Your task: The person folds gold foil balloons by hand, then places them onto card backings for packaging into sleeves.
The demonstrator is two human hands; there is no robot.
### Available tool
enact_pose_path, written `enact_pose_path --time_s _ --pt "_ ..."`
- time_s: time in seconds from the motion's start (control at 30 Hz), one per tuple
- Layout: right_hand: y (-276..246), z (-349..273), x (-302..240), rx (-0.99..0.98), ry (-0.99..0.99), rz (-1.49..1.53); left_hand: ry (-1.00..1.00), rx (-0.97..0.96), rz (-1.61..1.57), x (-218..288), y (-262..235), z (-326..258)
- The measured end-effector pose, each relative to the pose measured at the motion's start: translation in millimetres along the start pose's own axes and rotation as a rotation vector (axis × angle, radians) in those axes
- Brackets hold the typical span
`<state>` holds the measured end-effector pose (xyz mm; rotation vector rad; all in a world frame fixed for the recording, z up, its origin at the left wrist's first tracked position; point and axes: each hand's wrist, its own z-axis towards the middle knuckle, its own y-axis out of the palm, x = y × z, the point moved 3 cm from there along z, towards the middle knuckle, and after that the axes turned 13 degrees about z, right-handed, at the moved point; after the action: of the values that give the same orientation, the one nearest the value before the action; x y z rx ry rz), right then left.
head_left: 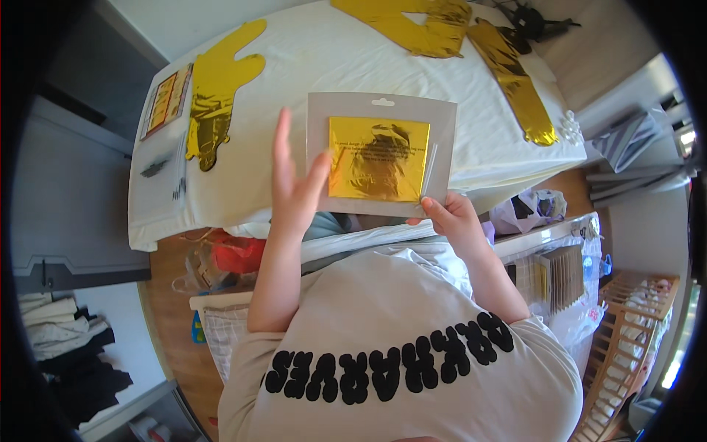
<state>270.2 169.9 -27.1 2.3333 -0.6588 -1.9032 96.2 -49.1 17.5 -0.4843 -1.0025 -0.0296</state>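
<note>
A flat grey packet point(381, 109) with a hang slot at its top is held up in front of me, above the table's near edge. Behind its clear front lies a folded gold foil balloon point(379, 160) with small dark print, and a thin clear straw point(430, 166) runs along its right side. My right hand point(451, 214) pinches the packet's lower right corner, thumb in front. My left hand point(296, 184) is at the packet's left edge with fingers stretched upward and thumb apart; whether the thumb touches the packet, I cannot tell.
A white-covered table point(280, 74) bears a flat gold foil balloon point(221, 92) at left, another gold balloon point(431, 29) at the back and a long gold strip point(512, 81) at right. Plastic bags point(526, 210) and a wooden slatted crib point(626, 339) stand on the right.
</note>
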Motion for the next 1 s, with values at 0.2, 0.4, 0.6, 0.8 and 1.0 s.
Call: enact_pose_path --time_s 0.2,0.4,0.6,0.8,1.0 --pt "-7 -29 -17 -0.02 -0.095 0.039 -0.359 -0.196 -0.812 -24 2 -61" --pt "-16 -34 -16 -0.069 -0.125 0.081 -0.546 -0.302 -0.71 -21 33 -66" --pt "-32 -15 -46 0.174 -0.172 0.208 -0.596 -0.323 -0.633 -14 48 -66" --pt "-43 1 -57 0.286 -0.23 0.235 -0.596 -0.364 -0.512 -8 61 -67" --pt "-62 -15 -64 0.361 -0.23 0.393 -0.644 -0.433 -0.566 12 76 -64"
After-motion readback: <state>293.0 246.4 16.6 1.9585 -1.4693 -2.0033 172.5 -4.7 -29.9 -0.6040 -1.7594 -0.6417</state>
